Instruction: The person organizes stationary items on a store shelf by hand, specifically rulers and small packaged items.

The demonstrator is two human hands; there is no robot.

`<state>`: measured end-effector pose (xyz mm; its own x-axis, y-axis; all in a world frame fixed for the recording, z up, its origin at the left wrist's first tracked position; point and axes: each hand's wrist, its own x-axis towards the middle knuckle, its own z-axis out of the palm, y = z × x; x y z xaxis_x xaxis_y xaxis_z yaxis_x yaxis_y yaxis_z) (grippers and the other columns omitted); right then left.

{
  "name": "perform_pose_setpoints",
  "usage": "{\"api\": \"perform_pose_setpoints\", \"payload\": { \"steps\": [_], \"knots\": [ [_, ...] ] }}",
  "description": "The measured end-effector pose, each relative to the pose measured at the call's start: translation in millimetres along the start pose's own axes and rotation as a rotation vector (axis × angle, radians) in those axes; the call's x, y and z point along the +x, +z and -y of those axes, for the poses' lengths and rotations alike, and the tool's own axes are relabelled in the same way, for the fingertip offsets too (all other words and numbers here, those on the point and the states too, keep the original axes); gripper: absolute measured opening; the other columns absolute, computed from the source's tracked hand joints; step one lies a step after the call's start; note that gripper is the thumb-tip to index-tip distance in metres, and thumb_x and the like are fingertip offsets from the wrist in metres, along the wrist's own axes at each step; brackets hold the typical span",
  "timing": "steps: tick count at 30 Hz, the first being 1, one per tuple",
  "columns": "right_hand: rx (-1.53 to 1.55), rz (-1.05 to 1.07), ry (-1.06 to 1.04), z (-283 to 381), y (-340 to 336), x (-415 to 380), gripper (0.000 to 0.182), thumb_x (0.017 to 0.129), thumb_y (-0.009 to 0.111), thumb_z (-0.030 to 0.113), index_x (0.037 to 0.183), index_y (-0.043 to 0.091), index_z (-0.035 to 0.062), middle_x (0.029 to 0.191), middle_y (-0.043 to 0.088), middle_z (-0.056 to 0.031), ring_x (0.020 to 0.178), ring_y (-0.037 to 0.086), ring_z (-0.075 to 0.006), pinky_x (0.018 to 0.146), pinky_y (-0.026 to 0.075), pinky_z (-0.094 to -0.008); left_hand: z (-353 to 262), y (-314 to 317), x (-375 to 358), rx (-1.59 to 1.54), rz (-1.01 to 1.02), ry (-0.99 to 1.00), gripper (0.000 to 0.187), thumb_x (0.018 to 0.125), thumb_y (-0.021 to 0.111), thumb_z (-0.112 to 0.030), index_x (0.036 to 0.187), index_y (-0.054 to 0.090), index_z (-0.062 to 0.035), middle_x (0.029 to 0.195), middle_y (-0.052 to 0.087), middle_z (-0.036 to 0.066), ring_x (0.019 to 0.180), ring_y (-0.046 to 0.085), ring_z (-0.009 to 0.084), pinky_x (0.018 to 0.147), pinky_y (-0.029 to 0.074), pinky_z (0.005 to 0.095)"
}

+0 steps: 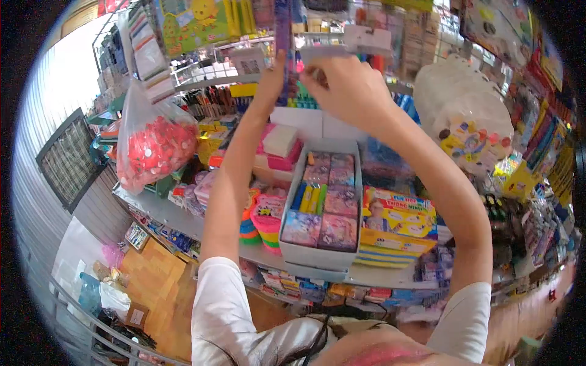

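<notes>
Both my arms reach up toward the hanging rack above the shelf. My left hand (270,85) is closed around a long, narrow purple-blue strip (282,39) that stands upright; what kind of thing it is cannot be made out. To its right, my right hand (357,88) is raised with its fingers curled in a pinch, blurred, beside the strip. Whatever lies between those fingers is hidden. Below the hands, a light grey box (314,259) holds several small patterned packs (340,227) and a few yellow, green and blue pieces (310,198).
A clear bag of red items (157,146) hangs at left, and a bundle of clear plastic packs (464,104) at right. Yellow printed boxes (400,219) stand beside the grey box. Pink and yellow cups (268,222) sit on its left. A metal railing (82,317) runs at lower left.
</notes>
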<state>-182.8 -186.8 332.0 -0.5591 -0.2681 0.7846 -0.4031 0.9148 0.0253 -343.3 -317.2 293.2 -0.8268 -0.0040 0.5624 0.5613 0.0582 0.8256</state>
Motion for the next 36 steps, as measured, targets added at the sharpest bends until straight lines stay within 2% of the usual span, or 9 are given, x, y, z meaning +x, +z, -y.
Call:
{"api": "perform_pose_setpoints", "payload": {
  "steps": [2, 4, 5, 9, 12, 16, 22, 25, 36],
  "knots": [
    [-0.044, 0.102, -0.035, 7.0, -28.1, -48.1, 0.023, 0.080, 0.056, 0.029, 0.089, 0.064, 0.0097, 0.070, 0.064, -0.0090, 0.064, 0.062, -0.0297, 0.059, 0.049, -0.0381, 27.2, -8.6, -0.6, 0.303, -0.106, 0.200, 0.073, 0.083, 0.038, -0.064, 0.094, 0.057, 0.0063, 0.088, 0.061, 0.023, 0.087, 0.061, 0.0338, 0.075, 0.046, 0.0416],
    [0.008, 0.233, -0.015, 3.7, -58.9, -97.7, 0.020, 0.080, 0.057, 0.027, 0.087, 0.063, 0.0094, 0.069, 0.064, -0.0083, 0.062, 0.061, -0.0273, 0.057, 0.048, -0.0362, 30.6, -23.4, -33.8, 0.499, -0.064, 0.068, 0.065, 0.085, 0.039, -0.058, 0.098, 0.056, 0.0032, 0.094, 0.059, 0.024, 0.100, 0.054, 0.0380, 0.085, 0.040, 0.0428],
    [0.055, 0.315, 0.021, 0.3, -78.5, -122.1, 0.019, 0.080, 0.057, 0.025, 0.087, 0.063, 0.0092, 0.069, 0.063, -0.0085, 0.061, 0.061, -0.0264, 0.056, 0.048, -0.0353, 50.5, -33.0, -43.0, 0.678, -0.109, 0.306, 0.057, 0.087, 0.043, -0.050, 0.103, 0.054, 0.0040, 0.095, 0.058, 0.025, 0.097, 0.054, 0.0386, 0.084, 0.041, 0.0420],
    [0.226, 0.490, 0.238, -28.0, -137.3, -222.2, 0.016, 0.082, 0.058, 0.021, 0.087, 0.063, 0.0070, 0.067, 0.062, -0.0084, 0.057, 0.060, -0.0221, 0.053, 0.046, -0.0305, 21.1, -38.9, -137.5, 0.892, -0.147, 0.404, 0.041, 0.088, 0.049, -0.034, 0.105, 0.054, 0.0027, 0.103, 0.057, 0.022, 0.095, 0.055, 0.0344, 0.084, 0.041, 0.0403],
    [0.479, 0.428, 0.470, -46.3, -158.5, -308.2, 0.018, 0.083, 0.056, 0.019, 0.091, 0.063, 0.0042, 0.066, 0.061, -0.0086, 0.055, 0.059, -0.0178, 0.052, 0.045, -0.0281, -15.3, 8.2, -242.0, 0.330, -0.092, 0.319, 0.025, 0.089, 0.050, -0.019, 0.100, 0.054, 0.0027, 0.097, 0.057, 0.015, 0.091, 0.055, 0.0273, 0.084, 0.041, 0.0369],
    [0.837, 0.248, 0.937, -54.3, -161.2, -409.1, 0.023, 0.088, 0.052, 0.020, 0.094, 0.062, 0.0007, 0.066, 0.060, -0.0056, 0.056, 0.056, -0.0109, 0.054, 0.046, -0.0240, -44.8, 100.1, -364.1, 0.210, 0.169, 0.588, 0.013, 0.085, 0.051, -0.009, 0.089, 0.056, 0.0016, 0.088, 0.059, 0.013, 0.086, 0.055, 0.0222, 0.079, 0.043, 0.0330],
    [0.780, 0.026, 1.176, -60.7, -149.9, -504.9, 0.022, 0.090, 0.048, 0.016, 0.096, 0.061, -0.0005, 0.069, 0.061, -0.0075, 0.058, 0.058, -0.0107, 0.054, 0.047, -0.0252, -19.3, 285.5, -438.1, 0.277, 0.722, 0.517, 0.016, 0.079, 0.058, -0.018, 0.090, 0.058, -0.0068, 0.091, 0.057, 0.009, 0.089, 0.056, 0.0272, 0.076, 0.045, 0.0376],
    [0.794, -0.028, 1.235, -65.5, -158.7, -529.6, 0.024, 0.090, 0.048, 0.018, 0.097, 0.062, 0.0000, 0.069, 0.061, -0.0065, 0.061, 0.058, -0.0111, 0.055, 0.047, -0.0247, 19.3, 341.0, -433.4, 0.487, 0.700, 0.645, 0.027, 0.080, 0.059, -0.028, 0.095, 0.058, -0.0063, 0.096, 0.055, 0.010, 0.091, 0.055, 0.0274, 0.076, 0.047, 0.0380],
    [0.733, -0.120, 1.292, -84.9, -164.9, -567.8, 0.022, 0.090, 0.048, 0.017, 0.100, 0.061, 0.0013, 0.075, 0.062, -0.0056, 0.063, 0.057, -0.0101, 0.056, 0.046, -0.0238, 44.8, 354.6, -415.3, 0.507, 0.914, 0.572, 0.039, 0.075, 0.064, -0.036, 0.097, 0.060, -0.0039, 0.093, 0.055, 0.015, 0.093, 0.054, 0.0311, 0.077, 0.045, 0.0410]
  ]
}}
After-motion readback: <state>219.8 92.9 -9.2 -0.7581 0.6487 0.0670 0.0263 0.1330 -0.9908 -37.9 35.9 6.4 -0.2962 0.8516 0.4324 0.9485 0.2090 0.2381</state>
